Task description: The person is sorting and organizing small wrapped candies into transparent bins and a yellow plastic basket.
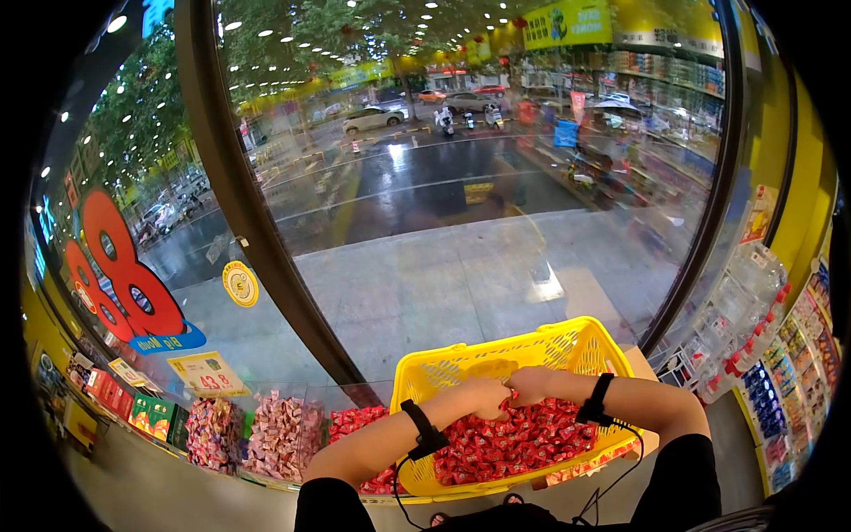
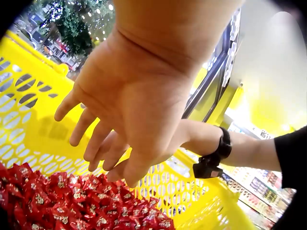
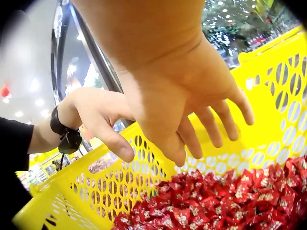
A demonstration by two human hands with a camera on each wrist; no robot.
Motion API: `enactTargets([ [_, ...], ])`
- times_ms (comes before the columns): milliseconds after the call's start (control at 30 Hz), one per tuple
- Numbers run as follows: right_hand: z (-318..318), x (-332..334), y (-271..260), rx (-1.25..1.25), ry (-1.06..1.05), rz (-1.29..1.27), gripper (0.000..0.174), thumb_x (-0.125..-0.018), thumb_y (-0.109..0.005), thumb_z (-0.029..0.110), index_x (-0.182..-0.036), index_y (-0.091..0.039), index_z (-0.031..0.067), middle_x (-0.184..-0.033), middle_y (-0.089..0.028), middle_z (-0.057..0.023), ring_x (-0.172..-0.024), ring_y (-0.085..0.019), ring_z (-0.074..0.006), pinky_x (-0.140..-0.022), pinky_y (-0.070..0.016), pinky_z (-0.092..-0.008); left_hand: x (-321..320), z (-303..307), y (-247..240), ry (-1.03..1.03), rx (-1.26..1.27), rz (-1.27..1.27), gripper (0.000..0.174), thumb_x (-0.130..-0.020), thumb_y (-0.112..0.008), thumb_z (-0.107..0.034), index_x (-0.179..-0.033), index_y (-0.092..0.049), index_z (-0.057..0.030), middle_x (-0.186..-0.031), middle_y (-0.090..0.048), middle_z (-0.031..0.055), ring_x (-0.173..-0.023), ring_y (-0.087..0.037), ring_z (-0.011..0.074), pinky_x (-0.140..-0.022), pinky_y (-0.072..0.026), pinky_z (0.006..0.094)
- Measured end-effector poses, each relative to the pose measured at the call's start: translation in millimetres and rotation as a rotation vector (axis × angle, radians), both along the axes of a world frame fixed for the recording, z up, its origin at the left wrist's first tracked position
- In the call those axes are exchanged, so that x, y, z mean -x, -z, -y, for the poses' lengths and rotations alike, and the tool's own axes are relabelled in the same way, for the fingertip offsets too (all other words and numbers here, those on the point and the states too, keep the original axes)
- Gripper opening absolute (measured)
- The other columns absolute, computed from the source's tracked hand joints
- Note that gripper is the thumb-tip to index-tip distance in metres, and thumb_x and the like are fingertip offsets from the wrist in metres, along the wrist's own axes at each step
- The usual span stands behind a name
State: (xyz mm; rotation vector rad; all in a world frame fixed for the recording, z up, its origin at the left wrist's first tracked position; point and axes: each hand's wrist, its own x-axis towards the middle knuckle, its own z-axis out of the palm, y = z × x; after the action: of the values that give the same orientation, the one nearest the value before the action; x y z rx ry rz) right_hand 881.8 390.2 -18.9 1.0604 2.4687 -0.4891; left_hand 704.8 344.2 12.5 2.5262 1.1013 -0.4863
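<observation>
Left hand (image 2: 129,100) and right hand (image 3: 175,96) about equally near, fingers loosely spread; candy (image 1: 514,448) lies below them in basket (image 2: 41,120), lower centre of head view.

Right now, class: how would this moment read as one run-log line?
left hand: above red candies | right hand: beside left hand, above candies | yellow basket: holds candies

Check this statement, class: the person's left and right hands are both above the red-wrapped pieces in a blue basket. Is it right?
Not quite: the basket is yellow, not blue, as the head view shows. The rest stands: the left hand and right hand are both above the red-wrapped pieces in it.
</observation>
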Motion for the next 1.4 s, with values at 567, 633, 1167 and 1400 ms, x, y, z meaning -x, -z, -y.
enactTargets([
  [567, -1.5, -12.1, 145.1, -0.183, -0.022, -0.036, 0.033, -0.091, -0.074, 0.026, -0.120, -0.076, 0.0101, -0.148, -0.051, -0.0207, -0.142, -0.043, -0.0438, -0.108, -0.0334, -0.0739, -5.2, -20.1, 159.7, -0.111, -0.154, -0.173, 0.053, -0.084, -0.082, -0.044, -0.133, -0.073, -0.0260, -0.153, -0.050, 0.0182, -0.147, -0.040, 0.0397, -0.120, -0.0271, 0.0665],
  [633, -8.0, -7.7, 135.1, -0.120, 0.037, -0.038, 0.032, -0.090, -0.074, 0.028, -0.118, -0.076, 0.0108, -0.140, -0.060, -0.0177, -0.137, -0.050, -0.0411, -0.106, -0.0371, -0.0719, -4.0, -18.7, 141.3, -0.098, -0.129, -0.174, 0.049, -0.085, -0.080, -0.047, -0.129, -0.076, -0.0263, -0.151, -0.053, 0.0174, -0.145, -0.043, 0.0392, -0.119, -0.0275, 0.0662],
  [1167, 16.8, -14.4, 135.4, -0.475, -0.279, 0.150, 0.029, -0.092, -0.069, 0.022, -0.116, -0.078, 0.0084, -0.143, -0.057, -0.0177, -0.139, -0.047, -0.0401, -0.101, -0.0410, -0.0691, 31.7, 11.8, 30.5, -0.055, -0.120, 0.078, 0.045, -0.092, -0.072, -0.050, -0.126, -0.073, -0.0195, -0.125, -0.072, 0.0113, -0.121, -0.065, 0.0336, -0.101, -0.0497, 0.0510],
  [1400, -0.5, -25.7, 136.1, -0.273, -0.218, 0.126, 0.025, -0.093, -0.069, 0.025, -0.111, -0.079, 0.0116, -0.139, -0.058, -0.0167, -0.132, -0.052, -0.0397, -0.104, -0.0389, -0.0672, 57.1, 39.4, -23.8, -0.066, -0.252, 0.473, 0.038, -0.094, -0.073, -0.040, -0.122, -0.074, -0.0150, -0.127, -0.070, 0.0123, -0.125, -0.060, 0.0333, -0.110, -0.0433, 0.0471],
])
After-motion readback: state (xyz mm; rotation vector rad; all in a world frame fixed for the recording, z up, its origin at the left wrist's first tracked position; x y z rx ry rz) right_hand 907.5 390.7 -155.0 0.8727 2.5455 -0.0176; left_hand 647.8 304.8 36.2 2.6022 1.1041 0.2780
